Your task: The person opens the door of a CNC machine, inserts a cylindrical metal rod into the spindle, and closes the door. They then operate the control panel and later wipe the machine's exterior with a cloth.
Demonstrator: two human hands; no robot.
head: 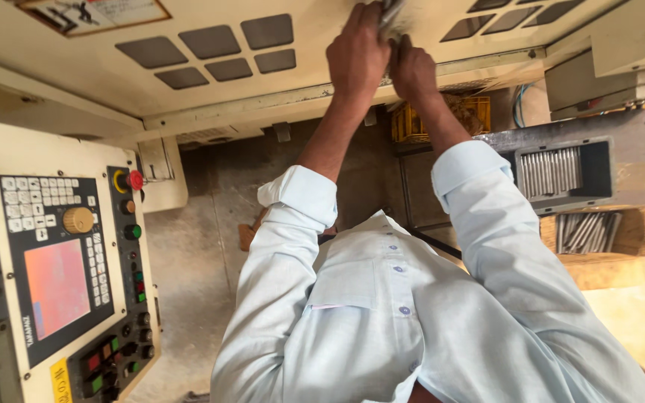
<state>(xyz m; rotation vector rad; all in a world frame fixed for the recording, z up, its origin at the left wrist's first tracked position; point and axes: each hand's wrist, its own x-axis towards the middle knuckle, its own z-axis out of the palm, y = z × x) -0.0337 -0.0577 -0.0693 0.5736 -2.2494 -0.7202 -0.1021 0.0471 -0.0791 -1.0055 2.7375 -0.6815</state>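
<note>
Where the head camera looks down the wearer's own chest, the setting is a workshop: a worn, dusty concrete floor [203, 246] lies between cream-painted machine housings.

Item: machine door [210, 82], cream sheet metal, scuffed, with rounded dark grey window panes in two groups; it fills the upper part of the view.

Item: control panel [54, 261], lower left, black face in a cream case. It carries pale square keys, a brass-coloured dial, a red round button, a green button, a pinkish screen and rows of small red and green switches.

Item: grey metal tray [599, 168], right, box-shaped, holding a row of slim, bright metal rods laid side by side. More rods [584, 231] of the same kind lie loose on the wooden table [636, 246] just below it.

Item: yellow plastic crate [412, 123], slatted, on the floor beyond the arms, partly hidden.

Item: pale blue buttoned shirt, cuffs rolled, both arms raised.

Item: left hand [356, 56], fingers curled tightly closed around a grey metal piece [391, 13] at the top edge of the view, against the door; the piece is partly cut off and its shape is unclear.

Item: right hand [412, 71], just beside the left and touching it, fingers bent inward toward the same piece; whether they actually grip it cannot be told.
</note>
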